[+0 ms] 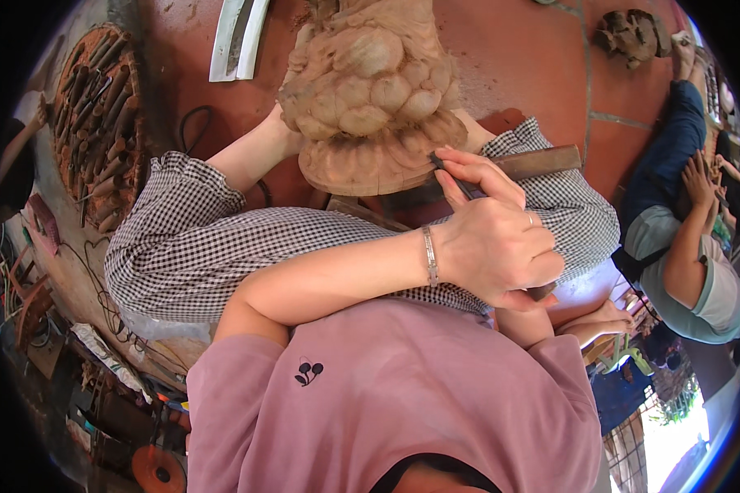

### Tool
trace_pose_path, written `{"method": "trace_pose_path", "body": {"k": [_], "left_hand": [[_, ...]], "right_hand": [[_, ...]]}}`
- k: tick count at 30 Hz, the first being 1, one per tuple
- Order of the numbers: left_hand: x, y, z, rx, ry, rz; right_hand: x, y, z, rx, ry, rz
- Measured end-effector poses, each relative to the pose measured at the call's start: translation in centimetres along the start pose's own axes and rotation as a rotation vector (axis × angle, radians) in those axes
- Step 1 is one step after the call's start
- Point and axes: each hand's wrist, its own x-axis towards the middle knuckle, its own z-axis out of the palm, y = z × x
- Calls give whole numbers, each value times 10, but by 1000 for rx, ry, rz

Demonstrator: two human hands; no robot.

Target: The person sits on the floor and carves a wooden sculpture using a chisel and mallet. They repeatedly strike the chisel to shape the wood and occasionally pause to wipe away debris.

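A: What's nearest the camera?
B: A pink shirt, then checked trousers (189, 238) over folded legs.
A: And the hands?
B: The left hand (493, 238), crossing the body, has its fingers (469, 177) closed around a thin carving chisel (452, 175), whose tip touches the base of the wooden carving (370, 90). The right hand is hidden; a wooden mallet (543, 160) shows behind the left one, but whether it is gripped I cannot tell.
A: Where does the carving stand?
B: On the red tiled floor (510, 57), between the knees.
A: Farther off?
B: A round basket of chisels (99, 123) at left; another seated person (682, 246) at right.
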Motion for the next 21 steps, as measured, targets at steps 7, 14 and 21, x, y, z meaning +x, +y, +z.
{"method": "trace_pose_path", "body": {"k": [7,14,21], "left_hand": [[-17,-11,12,79,-64,198],[12,4,-2,46,87,8],[16,2,-9,3,56,-49]], "right_hand": [[-13,-1,4,-74,-18,73],[-6,-12,-20,202,-154,56],[8,-15,-12,-184,-157,-44]]}}
